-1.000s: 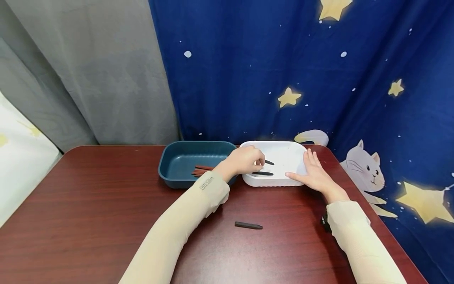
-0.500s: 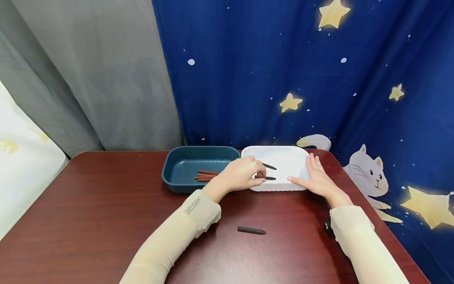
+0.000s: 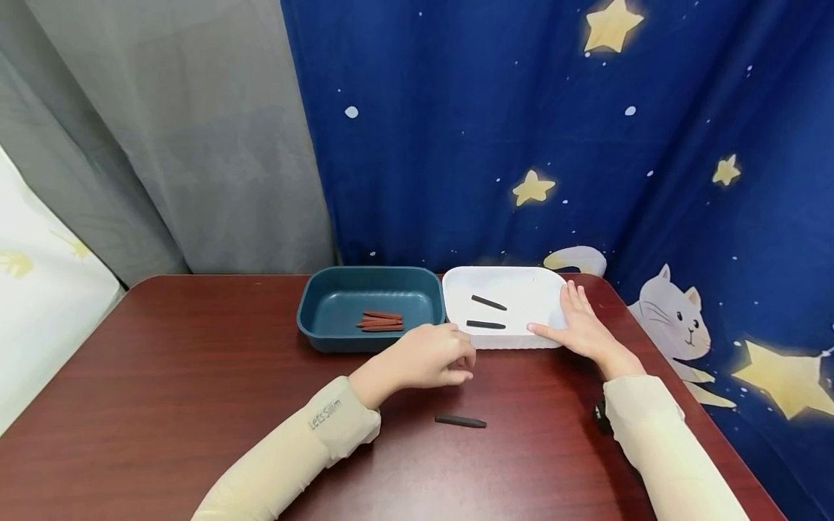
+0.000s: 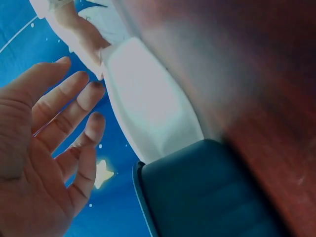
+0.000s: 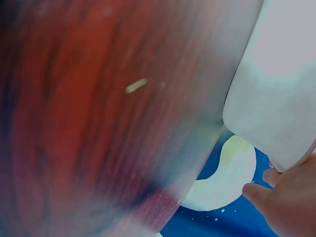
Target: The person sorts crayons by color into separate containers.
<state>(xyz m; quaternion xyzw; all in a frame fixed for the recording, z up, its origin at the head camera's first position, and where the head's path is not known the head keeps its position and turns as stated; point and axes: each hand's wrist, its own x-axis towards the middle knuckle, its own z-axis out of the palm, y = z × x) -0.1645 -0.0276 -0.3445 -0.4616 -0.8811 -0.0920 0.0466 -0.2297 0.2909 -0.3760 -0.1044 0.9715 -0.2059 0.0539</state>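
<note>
In the head view my left hand point(image 3: 426, 357) is over the table just in front of the two containers, holding nothing. The left wrist view shows that hand point(image 4: 54, 128) with relaxed, loosely bent fingers and dark smudges on some fingertips. Two black crayons point(image 3: 489, 302) lie in the white tray point(image 3: 528, 282). My right hand point(image 3: 583, 329) rests on the tray's right end, fingers straight and thumb spread along the near rim. A third black crayon point(image 3: 460, 421) lies on the table, nearer to me than the left hand.
A teal basin point(image 3: 339, 281) stands against the tray's left side, with several reddish-brown crayons point(image 3: 380, 322) in it. Both containers sit near the far edge of the dark red wooden table point(image 3: 195, 376). Behind hang a grey curtain point(image 3: 195, 145) and a blue starry one point(image 3: 443, 130).
My left hand has let go of a black crayon in the white tray and moved back toward me, out of the tray. My right hand has stayed on the tray's end.
</note>
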